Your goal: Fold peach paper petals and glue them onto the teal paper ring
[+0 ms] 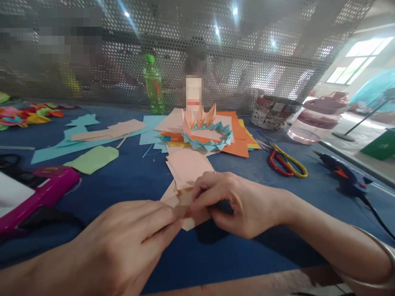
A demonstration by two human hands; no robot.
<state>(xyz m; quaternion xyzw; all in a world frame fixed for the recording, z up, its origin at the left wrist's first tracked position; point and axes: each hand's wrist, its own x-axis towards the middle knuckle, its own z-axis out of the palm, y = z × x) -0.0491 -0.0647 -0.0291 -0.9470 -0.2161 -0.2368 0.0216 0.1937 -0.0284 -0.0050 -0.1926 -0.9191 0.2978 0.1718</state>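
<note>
My left hand (pixel 123 242) and my right hand (pixel 237 203) meet low in the middle of the view, pinching a folded piece of peach paper (pixel 188 211) between their fingers. Much of that piece is hidden by my fingers. Just beyond my hands lies a loose pile of peach paper sheets (pixel 188 166). Farther back, an origami ring of teal and peach folded units (pixel 208 139) with upright peach points rests on orange and peach sheets (pixel 237 142). A bangle circles my right wrist.
On the blue table (pixel 197 255) are yellow-and-red scissors (pixel 285 162), a blue glue gun (pixel 342 172), a magenta glue gun (pixel 40 193), teal paper scraps (pixel 61 150), a green bottle (pixel 153 84), a jar (pixel 314 123) and a paper-covered container (pixel 273 113). Perforated metal mesh (pixel 247 53) stands behind.
</note>
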